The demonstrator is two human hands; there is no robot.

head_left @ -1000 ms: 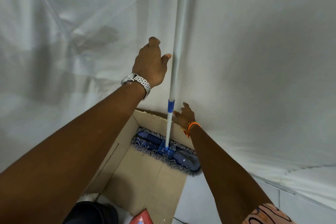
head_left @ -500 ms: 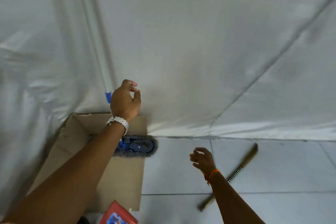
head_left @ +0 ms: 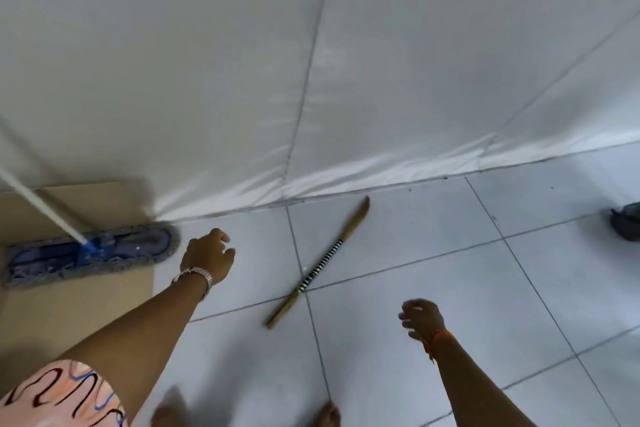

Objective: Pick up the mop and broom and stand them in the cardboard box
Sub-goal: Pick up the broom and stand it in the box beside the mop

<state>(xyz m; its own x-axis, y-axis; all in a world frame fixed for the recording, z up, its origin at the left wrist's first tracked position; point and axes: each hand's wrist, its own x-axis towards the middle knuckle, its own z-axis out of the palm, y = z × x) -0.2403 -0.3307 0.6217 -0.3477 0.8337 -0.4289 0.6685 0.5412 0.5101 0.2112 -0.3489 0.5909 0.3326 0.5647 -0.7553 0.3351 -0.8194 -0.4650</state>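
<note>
Since the earlier frame, both hands have come away from the mop handle, and the view has swung right to take in the broom (head_left: pixel 320 262), which serves as the landmark below. It lies flat and diagonal on the floor tiles (head_left: pixel 433 340), touched by neither hand; only its wooden handle with a black-and-white banded section shows, and no bristle end can be made out. Left of the broom, near but apart, the left hand (head_left: pixel 207 257) hovers over the tiles, arm extended, fingers loosely curled, holding nothing; a metal watch (head_left: pixel 194 276) sits on the wrist. Right of the broom's near end and somewhat closer to the camera, the right hand (head_left: pixel 420 318) hangs empty with fingers spread and slightly bent, an orange band (head_left: pixel 439 339) at the wrist. Far left of the broom, beyond the left hand, the mop (head_left: pixel 91 255) stands in the cardboard box (head_left: pixel 62 305): its blue fringed head rests on the box bottom, one end overhanging the box's right edge, and its white pole leans up and left. Beyond the broom's far tip, a white fabric sheet (head_left: pixel 311 62) meets the floor. A dark object (head_left: pixel 626 220) sits at the frame edge, far right of the broom.
</note>
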